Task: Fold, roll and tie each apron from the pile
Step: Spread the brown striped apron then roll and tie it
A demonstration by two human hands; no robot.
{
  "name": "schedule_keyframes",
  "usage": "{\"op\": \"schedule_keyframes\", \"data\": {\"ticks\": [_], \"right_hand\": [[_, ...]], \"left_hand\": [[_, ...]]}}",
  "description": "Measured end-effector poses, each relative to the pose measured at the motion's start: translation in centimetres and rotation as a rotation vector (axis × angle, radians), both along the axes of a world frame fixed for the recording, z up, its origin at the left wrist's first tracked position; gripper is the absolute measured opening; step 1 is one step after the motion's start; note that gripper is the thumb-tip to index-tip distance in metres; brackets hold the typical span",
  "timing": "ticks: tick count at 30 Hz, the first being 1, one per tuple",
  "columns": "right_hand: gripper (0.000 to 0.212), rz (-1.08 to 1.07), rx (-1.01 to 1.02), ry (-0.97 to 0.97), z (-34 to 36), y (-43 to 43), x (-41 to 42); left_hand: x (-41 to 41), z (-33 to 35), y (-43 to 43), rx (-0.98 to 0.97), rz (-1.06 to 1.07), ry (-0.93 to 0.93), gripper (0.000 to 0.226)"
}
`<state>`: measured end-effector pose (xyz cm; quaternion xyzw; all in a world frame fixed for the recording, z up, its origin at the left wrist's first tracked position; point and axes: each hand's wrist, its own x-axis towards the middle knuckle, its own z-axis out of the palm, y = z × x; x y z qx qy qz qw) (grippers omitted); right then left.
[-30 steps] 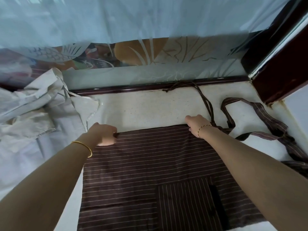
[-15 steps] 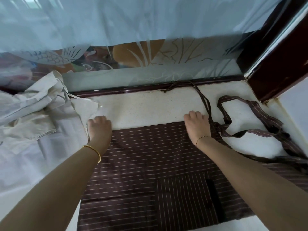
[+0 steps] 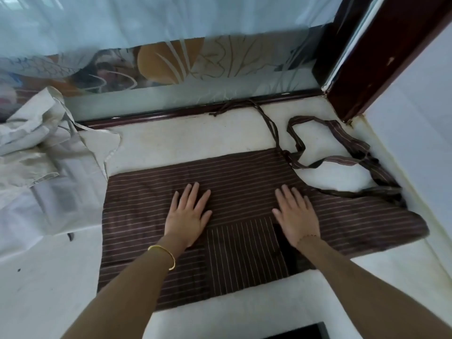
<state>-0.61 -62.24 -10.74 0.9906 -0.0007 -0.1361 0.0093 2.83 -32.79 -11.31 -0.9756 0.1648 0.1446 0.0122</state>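
A dark brown apron (image 3: 151, 192) with thin pale stripes lies folded flat on the white counter (image 3: 49, 277). Its pocket (image 3: 242, 253), striped the other way, sits at the near middle. My left hand (image 3: 188, 214) presses flat on the cloth, fingers straight and spread. My right hand (image 3: 294, 214) lies flat the same way, just right of the pocket. The apron's straps (image 3: 342, 160) trail off the far right corner in loose loops, one thin tie (image 3: 266, 118) reaching the window ledge.
A pile of pale cream aprons (image 3: 39, 148) is heaped at the left, overlapping the counter. A frosted glass pane (image 3: 171, 74) with a dark frame runs along the back. A dark wooden post (image 3: 381, 57) and a white wall close off the right.
Both hands left the apron's far edge, drew back toward me and now lie flat with spread fingers in the middle of the cloth.
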Motion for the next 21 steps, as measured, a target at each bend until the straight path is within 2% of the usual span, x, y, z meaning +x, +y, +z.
{"op": "schedule_keyframes", "data": {"ticks": [3,6,7,8,10,12,14,18,21], "right_hand": [[0.053,-0.099,0.023,-0.089,0.7,-1.4,-0.4],[0.051,0.100,0.176,-0.270,1.7,1.7,-1.3],[0.049,0.208,0.221,-0.262,1.7,3.0,-1.8],[0.046,0.300,0.247,-0.228,1.6,4.3,-2.5],[0.040,0.341,0.221,-0.173,1.3,5.7,-3.5],[0.040,0.212,0.201,-0.147,1.2,5.7,-3.9],[0.041,0.143,0.194,-0.123,1.6,5.3,-4.0],[0.043,0.211,0.192,-0.070,2.4,6.0,-4.9],[0.033,0.274,0.195,-0.110,2.9,6.4,-6.4]], "left_hand": [[-0.1,0.9,-0.9,0.004,-0.006,-0.040,0.059],[-2.0,2.6,-2.4,-0.163,-0.165,-0.224,0.047],[-2.9,3.1,-2.9,-0.237,-0.268,-0.200,0.038],[-4.1,3.7,-3.1,-0.272,-0.364,-0.100,0.028],[-5.4,4.4,-3.2,-0.221,-0.448,0.170,0.021],[-6.4,4.5,-2.7,-0.202,-0.439,0.276,0.027],[-7.2,4.2,-2.4,-0.165,-0.440,0.288,0.040],[-8.8,4.1,-2.6,0.036,-0.545,0.221,0.078],[-9.0,4.5,-2.7,0.051,-0.545,0.196,0.074]]}}
